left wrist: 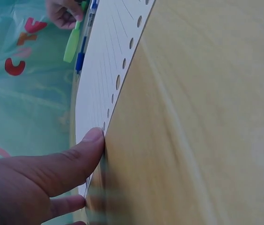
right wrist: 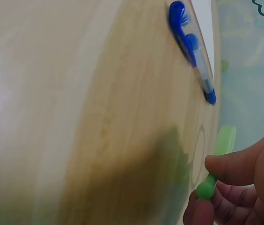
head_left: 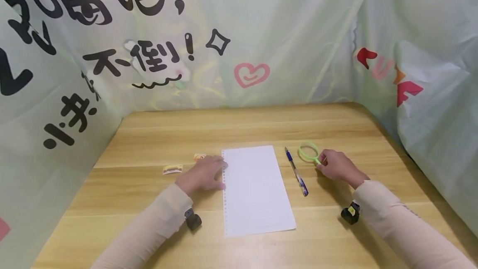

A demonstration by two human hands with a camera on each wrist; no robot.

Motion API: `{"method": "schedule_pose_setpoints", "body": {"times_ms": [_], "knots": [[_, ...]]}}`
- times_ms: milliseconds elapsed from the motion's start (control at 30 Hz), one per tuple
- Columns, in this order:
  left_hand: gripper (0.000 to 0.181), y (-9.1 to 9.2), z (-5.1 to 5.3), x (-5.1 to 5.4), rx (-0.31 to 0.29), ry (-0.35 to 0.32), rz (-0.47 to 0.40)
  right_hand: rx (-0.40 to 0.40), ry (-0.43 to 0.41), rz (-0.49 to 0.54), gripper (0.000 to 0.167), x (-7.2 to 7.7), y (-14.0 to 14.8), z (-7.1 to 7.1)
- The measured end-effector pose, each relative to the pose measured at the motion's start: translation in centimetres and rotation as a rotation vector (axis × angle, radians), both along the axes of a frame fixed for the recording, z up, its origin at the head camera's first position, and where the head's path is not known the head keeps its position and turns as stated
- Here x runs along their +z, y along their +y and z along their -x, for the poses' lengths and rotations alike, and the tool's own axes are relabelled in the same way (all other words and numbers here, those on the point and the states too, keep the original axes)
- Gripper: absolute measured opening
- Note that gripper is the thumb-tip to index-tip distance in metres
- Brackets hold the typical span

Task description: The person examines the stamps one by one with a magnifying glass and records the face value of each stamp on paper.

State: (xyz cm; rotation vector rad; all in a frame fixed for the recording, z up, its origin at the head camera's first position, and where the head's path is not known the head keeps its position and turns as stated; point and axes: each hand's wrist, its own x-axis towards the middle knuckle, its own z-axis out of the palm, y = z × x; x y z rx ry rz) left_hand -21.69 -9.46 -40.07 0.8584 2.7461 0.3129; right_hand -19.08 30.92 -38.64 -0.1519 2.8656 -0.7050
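Note:
A sheet of lined loose-leaf paper, punched with holes along its left edge, lies on the table. My left hand touches that edge with its thumb and fingertips, the fingers spread. To the right of the paper, my right hand pinches the handle of a light green magnifying glass. The handle's rounded end shows between thumb and fingers in the right wrist view. The magnifying glass looks tilted, its ring close to the tabletop. Between the paper and the magnifying glass lies a blue-capped clear pen.
Two small printed paper pieces lie left of the sheet: one card beside my left hand, another card partly behind it. Pale printed cloth encloses the wooden table at the back and both sides.

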Motion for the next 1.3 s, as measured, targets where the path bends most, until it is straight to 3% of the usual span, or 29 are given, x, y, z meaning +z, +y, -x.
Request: {"method": "schedule_pose_setpoints", "body": {"times_ms": [200, 533, 1300], "knots": [[0.063, -0.3, -0.3, -0.3, -0.002, -0.028, 0.004, -0.036, -0.041, -0.022, 0.016, -0.6, 0.3, -0.5], [0.065, -0.3, 0.0, 0.4, 0.023, -0.059, -0.019, -0.052, -0.085, -0.012, 0.016, -0.2, 0.6, -0.6], [0.065, 0.3, 0.3, 0.7, 0.004, -0.043, -0.019, -0.061, -0.123, -0.007, 0.028, 0.1, 1.1, -0.7]]}}
